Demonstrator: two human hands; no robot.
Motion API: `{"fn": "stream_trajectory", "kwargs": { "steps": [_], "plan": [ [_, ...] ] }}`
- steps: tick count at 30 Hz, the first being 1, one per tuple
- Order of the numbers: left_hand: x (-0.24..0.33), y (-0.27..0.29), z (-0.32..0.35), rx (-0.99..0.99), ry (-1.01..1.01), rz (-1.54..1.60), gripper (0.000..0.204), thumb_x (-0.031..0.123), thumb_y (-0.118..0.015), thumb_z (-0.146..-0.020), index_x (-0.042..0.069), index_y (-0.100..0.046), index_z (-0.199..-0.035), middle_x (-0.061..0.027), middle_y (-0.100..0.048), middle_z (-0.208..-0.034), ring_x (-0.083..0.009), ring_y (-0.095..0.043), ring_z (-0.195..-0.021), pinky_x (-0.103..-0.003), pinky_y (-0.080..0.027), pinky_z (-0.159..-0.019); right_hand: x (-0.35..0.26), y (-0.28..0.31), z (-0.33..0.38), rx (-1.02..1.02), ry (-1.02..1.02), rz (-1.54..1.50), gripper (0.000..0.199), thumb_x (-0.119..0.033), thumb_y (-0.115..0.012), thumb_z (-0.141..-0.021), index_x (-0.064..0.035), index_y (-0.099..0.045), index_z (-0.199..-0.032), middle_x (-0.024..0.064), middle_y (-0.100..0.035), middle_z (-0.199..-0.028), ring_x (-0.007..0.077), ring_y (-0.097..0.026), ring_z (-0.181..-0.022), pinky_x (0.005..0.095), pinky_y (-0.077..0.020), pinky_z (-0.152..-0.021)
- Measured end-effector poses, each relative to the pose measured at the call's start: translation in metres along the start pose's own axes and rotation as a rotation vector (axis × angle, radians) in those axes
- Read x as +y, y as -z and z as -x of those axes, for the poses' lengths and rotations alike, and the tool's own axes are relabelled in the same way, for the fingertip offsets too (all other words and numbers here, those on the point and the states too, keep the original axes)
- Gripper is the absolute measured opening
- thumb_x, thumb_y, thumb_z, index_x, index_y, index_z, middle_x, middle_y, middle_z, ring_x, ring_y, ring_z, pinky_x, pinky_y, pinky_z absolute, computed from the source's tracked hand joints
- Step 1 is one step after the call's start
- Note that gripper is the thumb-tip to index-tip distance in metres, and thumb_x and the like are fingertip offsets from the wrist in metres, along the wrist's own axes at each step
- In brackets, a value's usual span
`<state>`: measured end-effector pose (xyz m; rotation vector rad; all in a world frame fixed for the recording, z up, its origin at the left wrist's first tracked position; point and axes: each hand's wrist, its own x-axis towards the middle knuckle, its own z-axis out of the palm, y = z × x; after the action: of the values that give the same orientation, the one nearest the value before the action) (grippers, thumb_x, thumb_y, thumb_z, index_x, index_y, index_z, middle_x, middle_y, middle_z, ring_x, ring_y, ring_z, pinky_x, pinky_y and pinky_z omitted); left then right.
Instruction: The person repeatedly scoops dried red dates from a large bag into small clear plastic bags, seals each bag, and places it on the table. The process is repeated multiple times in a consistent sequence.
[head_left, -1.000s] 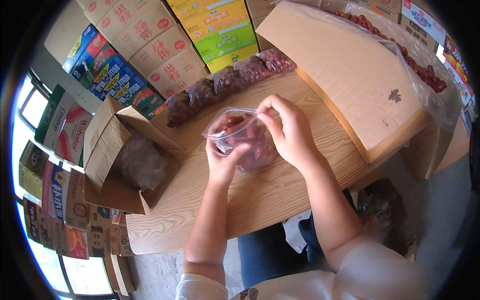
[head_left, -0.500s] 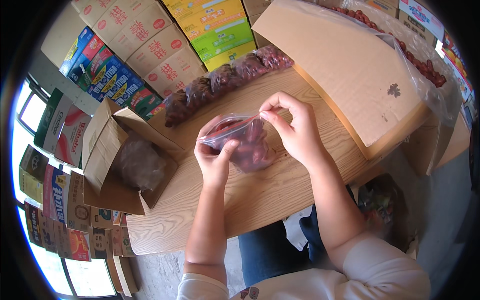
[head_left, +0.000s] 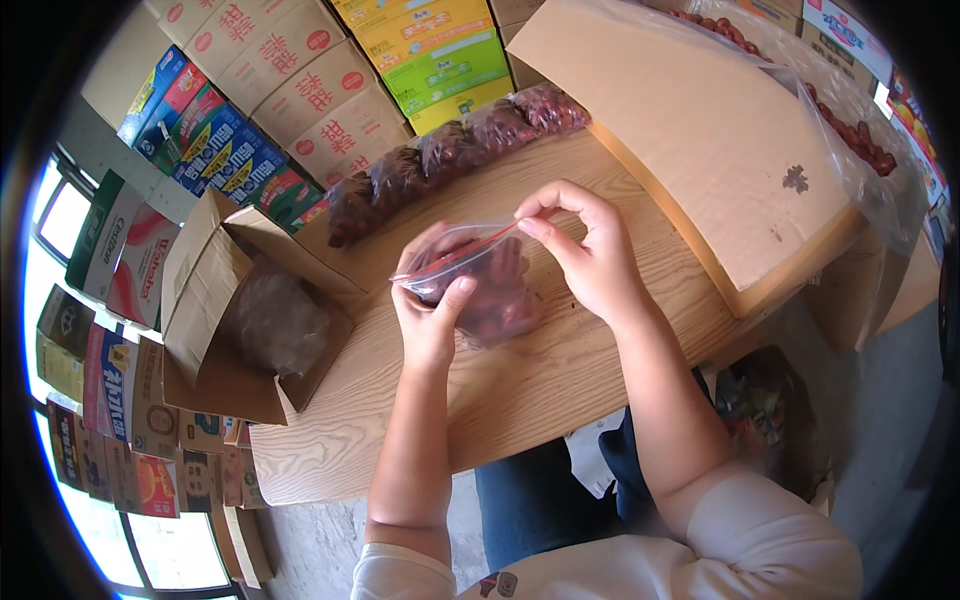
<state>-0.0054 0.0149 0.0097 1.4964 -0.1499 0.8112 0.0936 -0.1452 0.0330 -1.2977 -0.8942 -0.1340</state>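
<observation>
A clear zip bag (head_left: 495,305) of dark red dates, with a red strip along its mouth, is held just over the wooden table (head_left: 560,390). My left hand (head_left: 430,315) wraps round the bag's left side, thumb across the front. With thumb and forefinger my right hand (head_left: 580,245) pinches the right end of the red zip strip. Along the table's far edge stands a row of filled bags of dates (head_left: 445,150).
An opened cardboard box (head_left: 215,310) with crumpled clear plastic (head_left: 285,320) inside lies at the left. A large cardboard sheet (head_left: 690,130) covers the right, beside a plastic-lined heap of dates (head_left: 855,140). Stacked cartons (head_left: 280,70) line the back. A dark bag (head_left: 765,410) sits below the table.
The bag has tilted slightly in my left hand, its mouth now slanting a little more. My right hand keeps its pinch on the strip's end, shifted barely to the left.
</observation>
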Motion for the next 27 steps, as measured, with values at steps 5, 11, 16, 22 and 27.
{"fn": "stream_trajectory", "kwargs": {
  "steps": [5, 11, 16, 22, 27],
  "plan": [
    [0.003, 0.004, 0.002, -0.058, 0.036, -0.015, 0.045, 0.016, -0.079, -0.078, -0.005, -0.060, -0.113, -0.0174, -0.065, -0.114, -0.0237, -0.061, -0.107, -0.039, -0.045, -0.100, -0.006, -0.002, -0.001, 0.083, 0.038, -0.071, 0.009, 0.004, -0.066, -0.082, 0.0008, -0.062, -0.089, 0.0050, -0.066, -0.086, 0.0117, -0.064, -0.082, 0.0265, -0.0510, -0.077],
    [0.005, 0.004, 0.006, -0.056, 0.000, -0.019, 0.045, 0.017, -0.078, -0.080, -0.005, -0.059, -0.114, -0.0183, -0.065, -0.115, -0.0243, -0.061, -0.109, -0.038, -0.046, -0.099, -0.018, 0.004, -0.001, 0.053, 0.048, -0.039, 0.011, 0.002, -0.067, -0.082, 0.0006, -0.062, -0.091, 0.0047, -0.066, -0.089, 0.0114, -0.064, -0.082, 0.0253, -0.0507, -0.078],
    [0.003, -0.002, 0.005, -0.077, 0.054, -0.026, 0.056, 0.033, -0.079, -0.079, -0.005, -0.059, -0.115, -0.0180, -0.065, -0.117, -0.0240, -0.061, -0.109, -0.038, -0.047, -0.099, -0.011, 0.012, -0.004, -0.004, 0.093, 0.057, 0.008, -0.005, -0.069, -0.083, -0.0013, -0.064, -0.088, 0.0052, -0.065, -0.093, 0.0141, -0.061, -0.092, 0.0289, -0.0472, -0.083],
    [0.004, -0.001, 0.010, -0.147, 0.047, -0.018, 0.048, 0.017, -0.079, -0.080, -0.004, -0.059, -0.119, -0.0139, -0.065, -0.116, -0.0203, -0.061, -0.107, -0.036, -0.047, -0.098, -0.024, -0.001, 0.002, -0.107, 0.162, 0.300, 0.012, -0.014, -0.072, -0.082, -0.0026, -0.068, -0.081, 0.0091, -0.062, -0.098, 0.0203, -0.059, -0.094, 0.0346, -0.0464, -0.083],
    [0.001, 0.000, 0.010, -0.137, 0.028, -0.032, 0.052, 0.019, -0.081, -0.078, -0.004, -0.058, -0.120, -0.0113, -0.065, -0.113, -0.0181, -0.061, -0.105, -0.034, -0.047, -0.096, -0.028, -0.016, 0.007, -0.128, 0.178, 0.467, 0.017, -0.021, -0.075, -0.078, -0.0055, -0.071, -0.082, 0.0096, -0.063, -0.097, 0.0261, -0.060, -0.092, 0.0366, -0.0467, -0.082]
  ]
}}
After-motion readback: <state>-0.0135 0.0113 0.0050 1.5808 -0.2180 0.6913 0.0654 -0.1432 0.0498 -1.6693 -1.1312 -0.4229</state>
